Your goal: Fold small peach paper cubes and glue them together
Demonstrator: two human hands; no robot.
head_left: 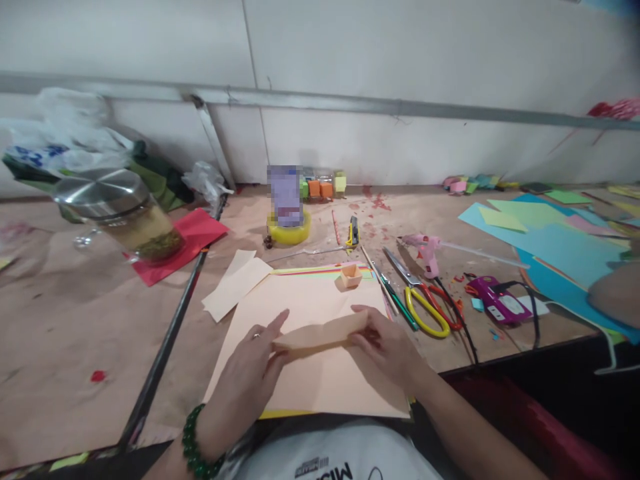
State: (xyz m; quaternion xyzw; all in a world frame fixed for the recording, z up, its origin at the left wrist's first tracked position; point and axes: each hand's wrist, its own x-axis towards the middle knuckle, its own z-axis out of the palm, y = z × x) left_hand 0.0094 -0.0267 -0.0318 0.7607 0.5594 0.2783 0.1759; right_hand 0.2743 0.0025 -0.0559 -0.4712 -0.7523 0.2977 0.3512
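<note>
A narrow strip of cream paper (pixel 320 335) stretches between my two hands, above a stack of coloured paper (pixel 320 380) whose top sheet is pale peach. At the strip's left end, my left hand (pixel 255 360) pinches it, with the index finger raised. The other end sits between the thumb and fingers of my right hand (pixel 385 343). Just beyond, a small folded paper box (pixel 351 275) rests near the stack's far edge. Two pieces of cream paper (pixel 237 283) lie beside the stack's far left corner.
Scissors (pixel 425 310), a green pen (pixel 400 303), a yellow utility knife (pixel 353 232) and a pink glue gun (pixel 425 250) lie to the right. A phone (pixel 286 195) leans on a tape roll (pixel 290 230). A glass tea jar (pixel 135 223) stands left on red paper (pixel 200 233).
</note>
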